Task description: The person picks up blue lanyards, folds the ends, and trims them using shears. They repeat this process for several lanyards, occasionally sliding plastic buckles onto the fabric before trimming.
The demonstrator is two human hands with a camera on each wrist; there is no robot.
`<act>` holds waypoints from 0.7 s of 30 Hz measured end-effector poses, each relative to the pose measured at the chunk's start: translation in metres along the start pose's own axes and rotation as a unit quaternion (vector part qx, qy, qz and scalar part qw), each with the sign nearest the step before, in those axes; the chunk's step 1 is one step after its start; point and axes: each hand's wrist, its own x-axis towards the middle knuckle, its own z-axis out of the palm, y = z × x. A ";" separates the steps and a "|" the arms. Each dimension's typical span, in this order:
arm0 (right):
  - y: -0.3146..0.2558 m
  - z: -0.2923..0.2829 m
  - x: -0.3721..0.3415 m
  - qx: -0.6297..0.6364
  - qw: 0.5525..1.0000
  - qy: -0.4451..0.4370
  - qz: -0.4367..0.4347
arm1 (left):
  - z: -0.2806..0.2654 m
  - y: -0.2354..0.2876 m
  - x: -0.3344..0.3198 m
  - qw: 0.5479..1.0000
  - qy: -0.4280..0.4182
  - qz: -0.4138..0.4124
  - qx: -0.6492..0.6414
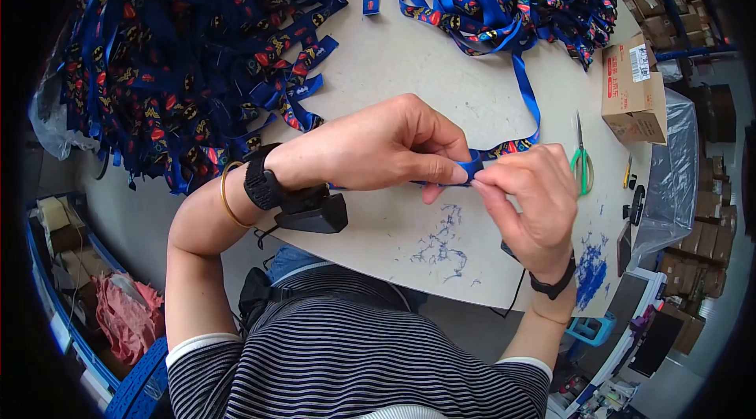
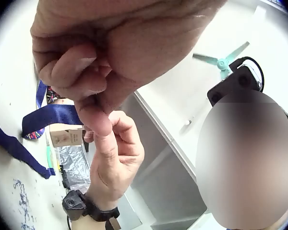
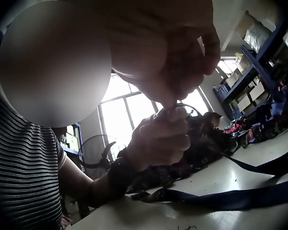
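Note:
Both hands meet above the table in the head view, pinching one blue printed strap (image 1: pixel 470 168). The left hand (image 1: pixel 378 143) holds it between thumb and fingers; the right hand (image 1: pixel 535 202) pinches it right beside the left thumb. From the hands the strap runs up to a heap of straps (image 1: pixel 488 1). In the left wrist view the left hand (image 2: pixel 105 48) grips the strap (image 2: pixel 53 117), whose plain blue side shows, and the right hand (image 2: pixel 115 158) touches at the fingertips. The right wrist view shows the right hand (image 3: pixel 168 52) dark and close, above the left hand (image 3: pixel 158 139).
A large pile of printed straps (image 1: pixel 181 57) covers the table's left. On the right are green-handled scissors (image 1: pixel 582 167), a cardboard box (image 1: pixel 632 92) and a yellow cutter (image 1: pixel 628 172). Blue thread scraps (image 1: pixel 591 273) lie near the front edge of the table (image 1: pixel 378 234).

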 end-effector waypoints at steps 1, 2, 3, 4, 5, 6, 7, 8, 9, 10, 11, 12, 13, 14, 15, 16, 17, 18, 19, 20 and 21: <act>0.001 0.001 0.000 -0.011 1.000 -0.005 -0.018 | 0.000 0.000 0.000 1.000 0.003 -0.002 0.001; 0.001 0.002 0.001 -0.015 1.000 -0.005 -0.015 | -0.001 0.000 0.000 1.000 0.005 -0.003 0.001; 0.002 0.001 0.000 -0.025 1.000 0.000 0.004 | 0.000 0.002 0.000 1.000 0.003 -0.012 0.005; 0.005 -0.001 0.000 -0.034 0.999 0.004 0.023 | 0.000 0.005 -0.001 1.000 0.002 -0.021 0.010; 0.009 -0.003 -0.001 -0.043 0.998 0.010 0.040 | -0.001 0.008 -0.001 0.999 0.002 -0.030 0.015; 0.014 -0.006 -0.003 -0.022 0.999 -0.006 0.044 | 0.000 0.007 -0.001 1.000 0.001 -0.023 0.005; 0.011 -0.005 -0.003 0.050 0.996 -0.015 0.073 | 0.001 0.005 -0.001 1.000 0.000 -0.016 -0.005; 0.005 -0.002 -0.002 0.123 0.987 -0.024 0.101 | 0.002 0.003 0.000 1.000 0.000 -0.008 -0.015; 0.005 0.000 -0.003 0.159 0.981 -0.047 0.102 | 0.002 0.002 0.000 1.000 -0.003 -0.001 -0.013; 0.004 0.003 -0.003 0.195 0.973 -0.070 0.104 | 0.001 0.001 0.000 1.000 -0.007 0.006 -0.011; 0.005 0.007 -0.006 0.195 0.972 -0.070 0.110 | 0.001 0.000 0.000 1.000 -0.011 0.012 -0.009; 0.006 0.013 -0.009 0.195 0.971 -0.071 0.117 | 0.001 0.000 0.000 1.000 0.000 0.008 0.005; 0.006 0.017 -0.011 0.194 0.971 -0.072 0.123 | 0.001 0.001 0.000 1.000 0.010 0.004 0.019; 0.006 0.021 -0.010 0.147 0.985 -0.033 0.089 | 0.000 0.002 0.000 0.999 0.021 0.000 0.032; 0.010 0.021 -0.010 0.091 0.993 -0.038 0.058 | -0.001 0.006 -0.001 0.999 0.029 -0.003 0.037; 0.016 0.019 -0.010 0.034 0.998 -0.042 0.025 | -0.002 0.012 -0.002 0.998 0.037 -0.006 0.042; 0.020 0.017 -0.009 -0.023 0.999 -0.046 -0.008 | -0.003 0.015 -0.002 0.998 0.044 -0.009 0.047; 0.021 0.014 -0.007 -0.047 0.998 -0.037 0.009 | 0.000 0.012 -0.001 0.997 0.071 0.018 0.012; 0.025 0.010 -0.003 -0.073 0.997 -0.026 0.006 | -0.001 0.013 -0.002 0.995 0.092 0.025 -0.005; 0.032 0.005 0.000 -0.098 0.995 -0.015 0.004 | -0.003 0.018 -0.004 0.993 0.113 0.031 -0.022; 0.040 0.000 0.003 -0.124 0.992 -0.004 0.002 | -0.005 0.022 -0.006 0.990 0.134 0.038 -0.039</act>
